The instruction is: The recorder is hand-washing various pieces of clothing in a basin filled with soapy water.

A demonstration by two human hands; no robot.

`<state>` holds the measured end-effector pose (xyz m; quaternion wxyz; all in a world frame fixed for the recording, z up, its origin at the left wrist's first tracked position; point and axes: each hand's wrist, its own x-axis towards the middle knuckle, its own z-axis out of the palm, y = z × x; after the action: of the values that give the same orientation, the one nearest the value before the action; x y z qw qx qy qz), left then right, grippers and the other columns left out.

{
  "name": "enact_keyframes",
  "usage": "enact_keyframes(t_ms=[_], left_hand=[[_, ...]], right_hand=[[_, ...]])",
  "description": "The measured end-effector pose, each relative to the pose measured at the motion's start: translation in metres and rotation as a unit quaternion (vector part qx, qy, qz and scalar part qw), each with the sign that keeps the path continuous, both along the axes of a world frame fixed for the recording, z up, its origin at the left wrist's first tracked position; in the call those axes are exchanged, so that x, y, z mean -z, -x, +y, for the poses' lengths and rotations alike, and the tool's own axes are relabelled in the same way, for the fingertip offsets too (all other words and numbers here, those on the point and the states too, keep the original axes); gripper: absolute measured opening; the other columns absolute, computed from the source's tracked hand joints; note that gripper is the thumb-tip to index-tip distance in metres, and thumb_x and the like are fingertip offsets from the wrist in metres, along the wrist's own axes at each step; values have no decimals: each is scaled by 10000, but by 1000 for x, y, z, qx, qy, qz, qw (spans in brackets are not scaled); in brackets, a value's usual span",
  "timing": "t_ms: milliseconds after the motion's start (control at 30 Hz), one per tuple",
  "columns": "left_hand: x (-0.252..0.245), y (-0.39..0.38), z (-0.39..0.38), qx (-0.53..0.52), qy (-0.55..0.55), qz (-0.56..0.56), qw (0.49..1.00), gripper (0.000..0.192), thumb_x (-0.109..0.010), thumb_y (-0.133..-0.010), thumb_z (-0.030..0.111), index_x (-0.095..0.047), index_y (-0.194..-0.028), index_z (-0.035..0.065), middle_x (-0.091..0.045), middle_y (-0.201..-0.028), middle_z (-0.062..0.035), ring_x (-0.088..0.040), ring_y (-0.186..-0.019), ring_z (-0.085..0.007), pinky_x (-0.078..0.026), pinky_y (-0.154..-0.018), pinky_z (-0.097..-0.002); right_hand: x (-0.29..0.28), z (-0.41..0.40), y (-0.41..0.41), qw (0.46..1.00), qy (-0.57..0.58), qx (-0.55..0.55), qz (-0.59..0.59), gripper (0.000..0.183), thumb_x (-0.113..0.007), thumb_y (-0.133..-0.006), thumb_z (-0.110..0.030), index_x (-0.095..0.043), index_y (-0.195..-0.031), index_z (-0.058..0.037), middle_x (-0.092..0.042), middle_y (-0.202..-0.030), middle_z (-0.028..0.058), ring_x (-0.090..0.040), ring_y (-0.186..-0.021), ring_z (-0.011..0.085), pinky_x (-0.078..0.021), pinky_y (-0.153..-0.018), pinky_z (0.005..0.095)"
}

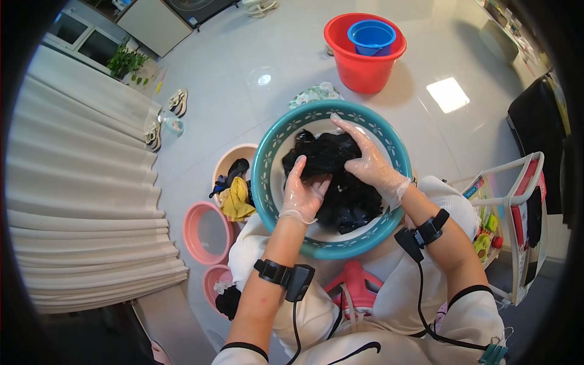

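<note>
A teal plastic basin (262, 178) with a white inside stands before me, holding wet black cloth (351, 196). Both my hands wear clear, wet gloves. My left hand (305, 189) is at the left of the cloth, palm up, its fingers partly under a bunched fold and the thumb raised beside it. My right hand (369, 164) lies along the right side of the bunch, thumb against the cloth and fingers stretched toward the basin's far rim. Whether either hand grips the cloth is not clear.
Left of the basin stand a peach basin (223, 166) with yellow and dark cloths, a pink basin (189, 232) and a smaller pink one (209, 285). A red bucket (365, 75) holding a blue bucket (372, 34) is beyond; a white rack (515, 200) stands right.
</note>
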<state>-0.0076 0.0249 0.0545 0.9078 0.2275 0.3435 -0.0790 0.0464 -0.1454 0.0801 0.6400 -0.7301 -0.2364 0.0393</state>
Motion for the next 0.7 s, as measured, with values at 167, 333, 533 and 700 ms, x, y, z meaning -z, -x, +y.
enact_keyframes(t_ms=[167, 333, 533, 700], left_hand=[[-5, -2, -5, 52, 58, -51, 996, 542, -596, -887, 504, -565, -1217, 75, -602, -1180, -123, -602, -1060, -273, -470, -983, -434], [50, -7, 4, 149, 65, -37, 986, 395, -572, -906, 420, -613, -1113, 86, -665, -1000, -145, -650, -936, -289, -528, -869, -433], [38, 10, -11, 112, 95, -60, 987, 352, -542, -925, 371, -585, -1136, 92, -643, -1046, -120, -635, -966, -259, -531, -846, -423], [19, 12, -26, 60, 111, -87, 988, 318, -517, -941, 330, -561, -1155, 98, -624, -1085, -99, -623, -991, -234, -534, -827, -416]], right_hand=[[-13, 3, 18, 985, -17, -128, 116, 499, -496, -626, 94, -627, -1090, -35, -621, -1124, 123, -558, -1140, 240, -389, -1034, 342], [-21, 24, 59, 988, 0, -149, 42, 275, -623, -661, -43, -620, -936, -42, -617, -927, 142, -613, -908, 318, -482, -857, 353], [-20, 36, 72, 975, 104, -51, -192, 230, -716, -684, -225, -631, -863, -108, -600, -805, 99, -636, -728, 294, -520, -645, 393], [0, 43, 41, 954, 152, 73, -246, 107, -696, -711, -153, -605, -733, -99, -592, -693, 99, -620, -639, 309, -506, -559, 385]])
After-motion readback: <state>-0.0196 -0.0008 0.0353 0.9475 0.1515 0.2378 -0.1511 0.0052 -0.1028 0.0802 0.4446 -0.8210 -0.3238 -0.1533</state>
